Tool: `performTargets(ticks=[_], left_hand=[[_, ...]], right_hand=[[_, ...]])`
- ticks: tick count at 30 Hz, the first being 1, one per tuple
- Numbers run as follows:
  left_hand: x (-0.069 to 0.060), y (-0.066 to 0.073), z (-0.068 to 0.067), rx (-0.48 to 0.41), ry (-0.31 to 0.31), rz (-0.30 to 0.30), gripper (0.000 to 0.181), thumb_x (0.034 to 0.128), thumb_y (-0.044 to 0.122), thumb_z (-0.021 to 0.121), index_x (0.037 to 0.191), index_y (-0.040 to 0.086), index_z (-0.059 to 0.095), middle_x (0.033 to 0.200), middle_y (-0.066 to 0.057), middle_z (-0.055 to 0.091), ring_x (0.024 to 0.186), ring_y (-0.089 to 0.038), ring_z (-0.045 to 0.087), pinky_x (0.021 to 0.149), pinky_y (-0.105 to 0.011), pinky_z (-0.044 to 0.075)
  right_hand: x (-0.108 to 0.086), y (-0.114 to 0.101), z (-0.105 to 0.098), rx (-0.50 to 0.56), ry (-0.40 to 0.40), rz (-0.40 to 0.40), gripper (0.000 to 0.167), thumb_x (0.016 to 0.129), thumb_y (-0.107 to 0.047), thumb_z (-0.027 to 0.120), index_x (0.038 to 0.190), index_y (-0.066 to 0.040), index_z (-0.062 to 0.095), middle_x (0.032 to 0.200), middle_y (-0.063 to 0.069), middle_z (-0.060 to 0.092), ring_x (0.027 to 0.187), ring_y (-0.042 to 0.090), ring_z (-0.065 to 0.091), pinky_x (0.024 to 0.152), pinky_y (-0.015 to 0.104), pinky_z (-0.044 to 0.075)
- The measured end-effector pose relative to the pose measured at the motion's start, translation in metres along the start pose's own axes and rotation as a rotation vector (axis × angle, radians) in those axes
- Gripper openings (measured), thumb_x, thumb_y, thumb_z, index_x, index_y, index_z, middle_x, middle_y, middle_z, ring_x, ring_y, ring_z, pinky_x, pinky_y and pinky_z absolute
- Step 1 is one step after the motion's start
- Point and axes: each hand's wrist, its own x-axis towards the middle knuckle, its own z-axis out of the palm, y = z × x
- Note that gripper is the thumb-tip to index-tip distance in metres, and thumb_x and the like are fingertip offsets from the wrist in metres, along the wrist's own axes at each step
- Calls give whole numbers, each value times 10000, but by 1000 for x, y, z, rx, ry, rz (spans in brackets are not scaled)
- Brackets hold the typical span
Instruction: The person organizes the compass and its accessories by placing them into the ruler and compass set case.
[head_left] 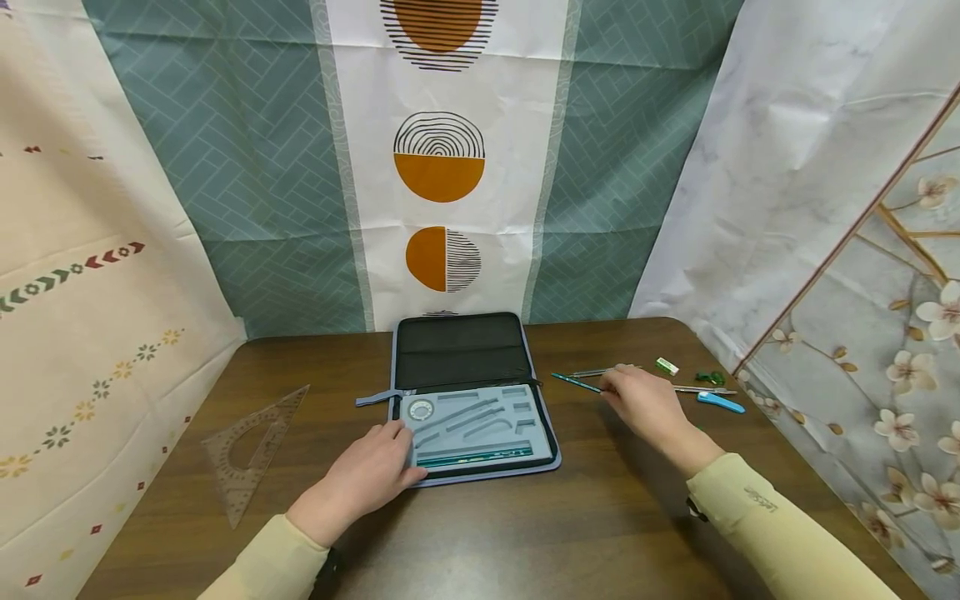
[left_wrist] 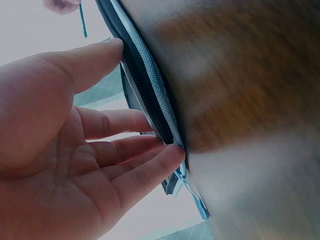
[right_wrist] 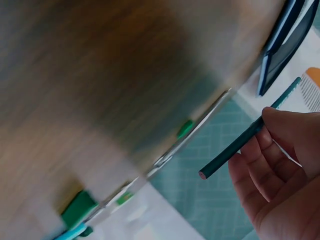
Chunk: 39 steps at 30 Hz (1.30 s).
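An unzipped case [head_left: 553, 433] lies on the table, its black lid folded back behind a grey moulded tray [head_left: 480, 408]. Green pencils [head_left: 476, 456] fill the tray's front slot, and a white round piece [head_left: 421, 409] sits at its back left. Along the case's left edge rests my left hand [head_left: 372, 468], thumb and fingers spread and touching the rim. My right hand [head_left: 645, 402] pinches a dark green pencil [right_wrist: 235, 147] between thumb and fingers, right of the case. In the right wrist view the pencil is tilted, raised off the table.
A clear set square [head_left: 251, 450] lies at the left. Beyond my right hand are metal drawing tools [head_left: 705, 389], a green-and-white eraser [head_left: 667, 366], a small green object [head_left: 710, 377] and a blue cutter [head_left: 721, 402]. A patterned cloth [head_left: 442, 167] hangs behind the table.
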Motion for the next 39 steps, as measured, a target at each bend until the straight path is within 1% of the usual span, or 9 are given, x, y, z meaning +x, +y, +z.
performTargets(ticks=[4, 7, 15, 22, 31, 39], left_hand=[[0, 0, 1, 5, -9, -2, 577, 965, 344, 890, 1249, -110, 675, 1270, -257, 671, 1060, -386, 657, 881, -505, 596], [0, 0, 0, 8, -13, -4, 591, 965, 348, 890, 1262, -115, 673, 1282, -263, 670, 1073, -390, 657, 893, -505, 596], [1, 1, -2, 9, -15, -3, 608, 967, 354, 888, 1278, -121, 670, 1295, -270, 670, 1095, -395, 659, 907, -505, 599], [0, 1, -1, 3, -10, -5, 601, 966, 344, 889, 1272, -124, 669, 1296, -277, 668, 1106, -407, 660, 917, -513, 596], [1, 1, -3, 6, -5, -5, 601, 962, 339, 893, 1271, -125, 669, 1292, -278, 669, 1096, -405, 662, 910, -514, 597], [0, 2, -3, -5, -14, -12, 598, 962, 339, 894, 1272, -122, 670, 1293, -273, 670, 1096, -399, 660, 909, -513, 596]], right_hand=[[6, -14, 3, 20, -17, -3, 175, 912, -74, 910, 951, -164, 765, 862, -66, 652, 718, 148, 626, 567, 381, 506], [11, -24, 5, 35, -22, -21, 170, 917, -73, 906, 959, -164, 769, 867, -67, 656, 733, 144, 645, 576, 384, 518], [18, -48, 9, 58, -23, -74, 198, 901, -57, 914, 945, -179, 764, 889, -82, 665, 783, 140, 659, 640, 383, 546], [24, -70, 8, 84, -27, -147, 190, 888, -80, 935, 960, -169, 784, 906, -72, 684, 791, 137, 675, 665, 370, 573], [30, -94, 8, 147, -56, -253, 164, 922, -80, 910, 988, -171, 791, 953, -63, 703, 822, 133, 681, 683, 341, 579], [31, -112, 13, 186, -94, -299, 147, 925, -98, 910, 1005, -167, 808, 970, -66, 717, 855, 127, 691, 713, 337, 584]])
